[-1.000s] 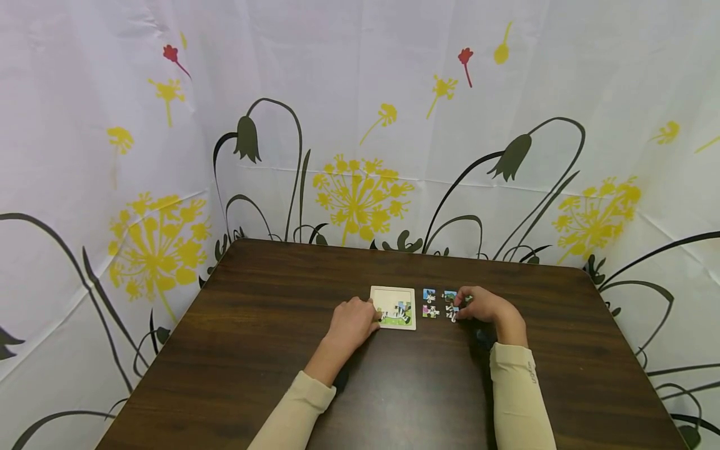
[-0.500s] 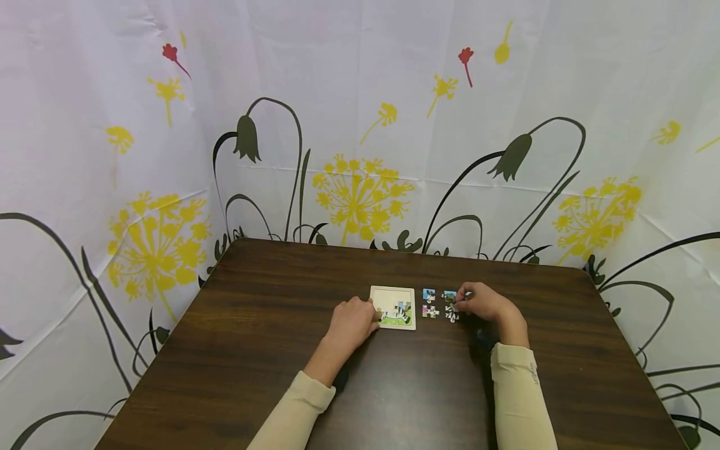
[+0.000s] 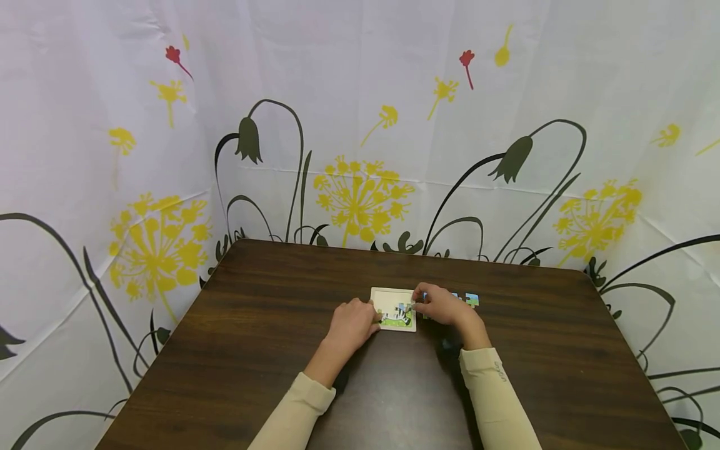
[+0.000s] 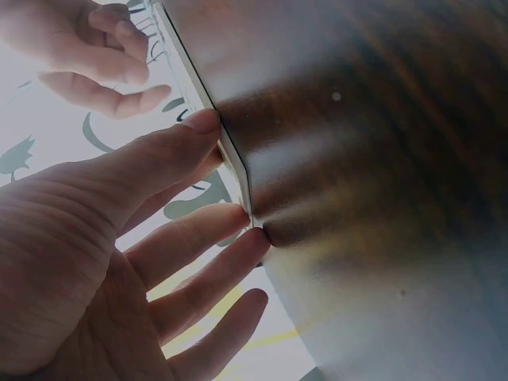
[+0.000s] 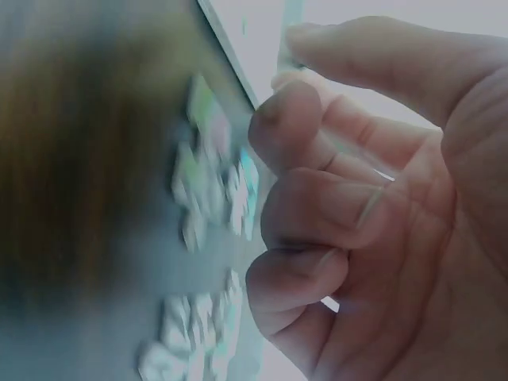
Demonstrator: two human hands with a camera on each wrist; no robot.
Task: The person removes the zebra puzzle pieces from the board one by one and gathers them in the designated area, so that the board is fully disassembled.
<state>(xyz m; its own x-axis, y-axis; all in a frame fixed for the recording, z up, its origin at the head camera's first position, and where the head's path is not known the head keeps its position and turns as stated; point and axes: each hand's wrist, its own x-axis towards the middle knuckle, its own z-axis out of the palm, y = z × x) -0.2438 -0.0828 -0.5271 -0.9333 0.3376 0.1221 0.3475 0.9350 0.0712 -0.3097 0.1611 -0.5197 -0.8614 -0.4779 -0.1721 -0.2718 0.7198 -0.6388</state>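
Observation:
A square, light wooden puzzle tray [image 3: 392,290] lies on the table, its lower part filled with zebra and grass pieces and its upper part showing bare wood. My left hand [image 3: 351,325] holds the tray's left edge; in the left wrist view, thumb and fingertips [image 4: 202,121] grip along its rim. Over the tray's right edge, my right hand [image 3: 444,306] pinches a small puzzle piece [image 3: 411,306], mostly hidden by the fingers. In the right wrist view the thumb and index finger nearly meet, and the piece is hard to make out.
Loose puzzle pieces [image 3: 471,300] lie right of the tray, partly hidden behind the right hand; the right wrist view shows several, blurred [image 5: 210,175]. The dark wooden table [image 3: 270,300] ends at the back against a white flower-patterned curtain [image 3: 360,125].
My right hand has moved left from the loose pieces to the tray's right edge, with a puzzle piece in its fingers. My left hand stays on the tray.

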